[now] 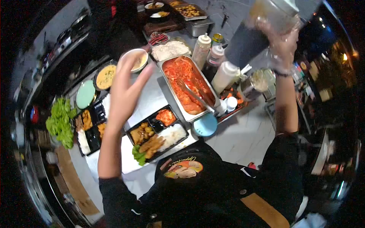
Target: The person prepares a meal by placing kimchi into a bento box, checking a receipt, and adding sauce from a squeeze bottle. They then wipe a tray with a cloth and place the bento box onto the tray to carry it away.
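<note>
My left hand [127, 85] is raised over the work surface with its fingers apart and nothing in it. Below it lies a black meal box [156, 125] with rice, fried pieces, kimchi and lettuce in its compartments. To its left is a second black meal box [92, 140], partly hidden by my left forearm. High at the right, my right hand [283, 43] grips a clear container [272, 15] with a pale lid; motion blurs both. A steel tray [188, 117] of kimchi with tongs [195, 95] resting in it sits between my hands.
Squeeze bottles [225, 76] line the tray's right side. A light blue round lid [205, 125] is at its near end. Lettuce [61, 121], a green plate [86, 94] and a bowl of yellow food [106, 77] are at left. A dark-clothed person [114, 34] stands opposite.
</note>
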Action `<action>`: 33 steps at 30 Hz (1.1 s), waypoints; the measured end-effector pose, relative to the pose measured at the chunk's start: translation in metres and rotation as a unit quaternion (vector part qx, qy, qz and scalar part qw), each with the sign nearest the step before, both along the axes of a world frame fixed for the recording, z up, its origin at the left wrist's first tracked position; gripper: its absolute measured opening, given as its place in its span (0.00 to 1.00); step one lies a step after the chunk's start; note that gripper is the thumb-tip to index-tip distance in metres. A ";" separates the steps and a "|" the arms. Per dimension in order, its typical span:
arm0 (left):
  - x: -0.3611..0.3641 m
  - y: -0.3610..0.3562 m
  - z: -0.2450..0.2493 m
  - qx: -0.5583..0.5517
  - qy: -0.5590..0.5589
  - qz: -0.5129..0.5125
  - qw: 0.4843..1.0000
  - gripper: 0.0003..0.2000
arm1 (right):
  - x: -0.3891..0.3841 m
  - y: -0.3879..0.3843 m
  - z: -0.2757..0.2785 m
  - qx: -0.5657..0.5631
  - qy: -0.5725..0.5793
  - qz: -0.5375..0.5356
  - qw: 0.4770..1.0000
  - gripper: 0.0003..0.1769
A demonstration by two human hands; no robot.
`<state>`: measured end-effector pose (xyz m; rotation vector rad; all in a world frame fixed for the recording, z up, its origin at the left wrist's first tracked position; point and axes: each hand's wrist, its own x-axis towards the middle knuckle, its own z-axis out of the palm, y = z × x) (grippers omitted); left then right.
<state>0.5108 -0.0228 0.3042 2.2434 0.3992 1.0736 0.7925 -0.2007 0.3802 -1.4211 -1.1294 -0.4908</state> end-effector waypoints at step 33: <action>-0.137 -0.300 -0.251 -0.546 0.183 0.257 0.776 0.20 | 0.268 0.148 -0.162 -0.523 0.129 0.464 0.703 0.40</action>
